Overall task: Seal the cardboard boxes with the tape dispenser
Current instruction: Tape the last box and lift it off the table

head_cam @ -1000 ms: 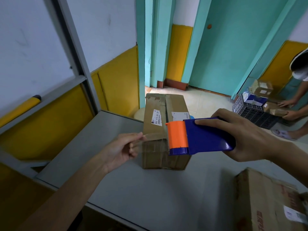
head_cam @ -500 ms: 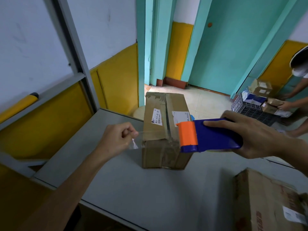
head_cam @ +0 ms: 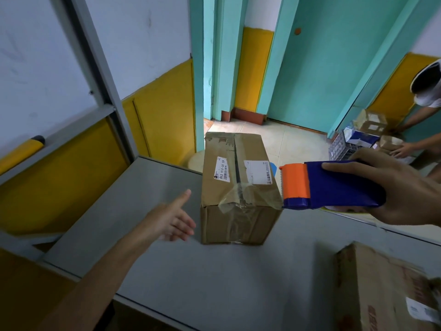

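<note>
The fingers (head_cam: 185, 197) of the left hand (head_cam: 170, 220), which pinched the tape end half a second ago, are now straight and spread. They hold nothing and sit just off the cardboard box (head_cam: 238, 177) at its eight o'clock. The tape (head_cam: 235, 204) they let go lies wrinkled across the box's near top edge. The tape dispenser (head_cam: 334, 185) has drawn away to the box's three o'clock, its orange head beside the near right top corner. The right hand (head_cam: 393, 192) grips its blue body, one digit laid along the top, the rest wrapped beneath and mostly hidden. The strip seems to reach the toothed blade, though the clear film is hard to follow there. The left forearm comes in from seven o'clock over the grey table (head_cam: 167, 283). The right wrist is cut off at the frame's three o'clock edge. A second box (head_cam: 377, 295), cropped, sits at five o'clock.
</note>
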The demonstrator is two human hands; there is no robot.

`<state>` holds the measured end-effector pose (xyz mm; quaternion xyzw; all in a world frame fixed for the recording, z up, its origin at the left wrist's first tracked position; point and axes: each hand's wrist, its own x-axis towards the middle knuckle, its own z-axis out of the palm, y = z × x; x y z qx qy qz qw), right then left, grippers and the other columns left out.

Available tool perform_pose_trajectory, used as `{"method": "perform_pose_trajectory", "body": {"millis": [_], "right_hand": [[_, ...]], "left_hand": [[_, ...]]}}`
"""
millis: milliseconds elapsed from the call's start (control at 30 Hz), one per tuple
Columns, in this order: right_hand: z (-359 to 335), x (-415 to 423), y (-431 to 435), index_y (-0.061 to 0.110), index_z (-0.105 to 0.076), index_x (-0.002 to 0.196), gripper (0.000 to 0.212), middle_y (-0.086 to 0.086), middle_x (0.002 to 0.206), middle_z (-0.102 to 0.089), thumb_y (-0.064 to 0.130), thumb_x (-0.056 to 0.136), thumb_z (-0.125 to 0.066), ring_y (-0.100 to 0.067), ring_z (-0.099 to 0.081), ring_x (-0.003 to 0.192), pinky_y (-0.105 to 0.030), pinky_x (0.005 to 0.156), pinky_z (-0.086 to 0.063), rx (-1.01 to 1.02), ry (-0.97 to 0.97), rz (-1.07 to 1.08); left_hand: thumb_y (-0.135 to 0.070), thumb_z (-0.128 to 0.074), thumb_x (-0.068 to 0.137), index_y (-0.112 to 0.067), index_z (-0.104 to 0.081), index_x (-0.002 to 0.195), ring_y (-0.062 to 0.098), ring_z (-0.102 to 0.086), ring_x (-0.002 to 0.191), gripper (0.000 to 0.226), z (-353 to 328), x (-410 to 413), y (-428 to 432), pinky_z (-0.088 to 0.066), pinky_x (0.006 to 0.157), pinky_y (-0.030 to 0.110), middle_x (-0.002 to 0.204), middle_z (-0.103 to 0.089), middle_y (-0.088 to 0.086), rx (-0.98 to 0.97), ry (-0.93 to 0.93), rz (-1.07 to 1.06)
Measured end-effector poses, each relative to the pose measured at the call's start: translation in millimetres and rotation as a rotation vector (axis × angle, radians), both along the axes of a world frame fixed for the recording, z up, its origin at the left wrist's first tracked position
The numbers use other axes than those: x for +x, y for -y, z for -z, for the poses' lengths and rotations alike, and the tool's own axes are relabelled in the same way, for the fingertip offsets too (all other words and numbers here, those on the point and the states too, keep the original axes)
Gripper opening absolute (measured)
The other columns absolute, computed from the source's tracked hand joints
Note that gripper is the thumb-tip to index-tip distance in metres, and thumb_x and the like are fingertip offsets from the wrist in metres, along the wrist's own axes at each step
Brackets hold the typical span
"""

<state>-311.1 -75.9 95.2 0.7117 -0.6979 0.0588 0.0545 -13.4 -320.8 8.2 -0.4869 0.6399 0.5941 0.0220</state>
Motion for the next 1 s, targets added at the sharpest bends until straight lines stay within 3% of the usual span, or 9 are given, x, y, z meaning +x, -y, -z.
{"method": "perform_pose_trajectory", "body": {"millis": [100, 167, 267, 333, 500, 600, 733, 900, 1000], "right_hand": [[1, 9, 1, 0.043, -0.019, 0.144, 0.085, 0.0, 0.112, -0.046, 0.044, 0.073, -0.066, -0.016, -0.046, 0.089, -0.023, 0.067, -0.046, 0.018, -0.017, 0.009], [6, 10, -2, 0.042, -0.019, 0.145, 0.102, 0.0, 0.113, -0.045, 0.034, 0.061, -0.078, -0.017, -0.047, 0.09, -0.022, 0.068, -0.046, 0.063, -0.017, 0.047], [5, 13, -9, 0.042, -0.019, 0.145, 0.074, 0.001, 0.113, -0.044, 0.055, 0.081, -0.053, -0.016, -0.046, 0.089, -0.022, 0.066, -0.046, 0.053, -0.027, -0.001], [3, 13, -13, 0.042, -0.019, 0.145, 0.069, 0.002, 0.113, -0.044, 0.067, 0.083, -0.036, -0.014, -0.045, 0.089, -0.022, 0.066, -0.046, 0.087, -0.017, 0.021], [5, 6, -30, 0.039, -0.022, 0.145, 0.072, 0.001, 0.112, -0.044, 0.064, 0.08, -0.042, -0.009, -0.039, 0.09, -0.021, 0.067, -0.044, 0.053, -0.001, 0.103], [6, -5, -38, 0.036, -0.025, 0.144, 0.088, -0.001, 0.11, -0.046, 0.05, 0.067, -0.066, -0.013, -0.041, 0.09, -0.033, 0.063, -0.051, 0.02, -0.024, 0.143], [9, -14, -39, 0.039, -0.022, 0.146, 0.091, -0.005, 0.109, -0.047, 0.05, 0.066, -0.065, -0.015, -0.04, 0.088, -0.037, 0.059, -0.051, 0.043, -0.064, 0.145], [14, -19, -34, 0.035, -0.023, 0.146, 0.094, -0.005, 0.105, -0.043, 0.042, 0.065, -0.07, -0.013, -0.036, 0.086, -0.034, 0.058, -0.048, -0.021, -0.095, 0.139], [22, -16, -29, 0.027, -0.033, 0.141, 0.106, -0.008, 0.101, -0.047, 0.027, 0.05, -0.088, -0.018, -0.044, 0.08, -0.029, 0.059, -0.042, 0.064, -0.159, 0.196]], "left_hand": [[-0.071, -0.036, 0.076, 0.0, -0.068, 0.098, 0.021, -0.069, 0.081, 0.081, 7, -4, -16, -0.05, 0.069, 0.029, 0.094, -0.072, 0.014, 0.451, -0.124, 0.044], [-0.067, -0.044, 0.076, 0.001, -0.067, 0.102, 0.021, -0.069, 0.083, 0.076, 9, -14, -25, -0.051, 0.068, 0.031, 0.1, -0.071, 0.015, 0.614, -0.218, -0.055], [-0.051, -0.062, 0.077, -0.002, -0.068, 0.097, 0.016, -0.069, 0.073, 0.054, 6, -30, -35, -0.051, 0.064, 0.028, 0.094, -0.073, 0.01, 0.662, -0.303, -0.205], [-0.037, -0.07, 0.072, -0.006, -0.068, 0.087, 0.012, -0.068, 0.065, 0.035, 7, -37, -37, -0.05, 0.06, 0.025, 0.084, -0.073, 0.006, 0.618, -0.353, -0.27], [-0.018, -0.069, 0.079, -0.009, -0.067, 0.079, 0.005, -0.062, 0.056, 0.009, 10, -36, -42, -0.045, 0.054, 0.02, 0.068, -0.069, 0.0, 0.42, -0.456, -0.3], [-0.017, -0.063, 0.085, -0.008, -0.068, 0.078, 0.006, -0.061, 0.059, 0.012, 6, -26, -39, -0.044, 0.059, 0.02, 0.067, -0.068, -0.001, 0.083, -0.501, -0.175], [-0.009, -0.061, 0.086, -0.009, -0.067, 0.066, 0.004, -0.059, 0.054, 0.02, -5, -10, -32, -0.046, 0.056, 0.012, 0.058, -0.066, -0.002, -0.274, -0.567, -0.057], [-0.014, -0.07, 0.076, -0.019, -0.069, 0.054, 0.008, -0.06, 0.06, 0.022, -6, 5, -22, -0.05, 0.061, 0.019, 0.061, -0.065, 0.0, -0.153, -0.683, -0.066], [-0.036, -0.07, 0.075, -0.019, -0.07, 0.056, 0.018, -0.058, 0.07, 0.025, 0, 5, -27, -0.048, 0.069, 0.029, 0.082, -0.07, 0.017, -0.122, -0.602, -0.039]]}}
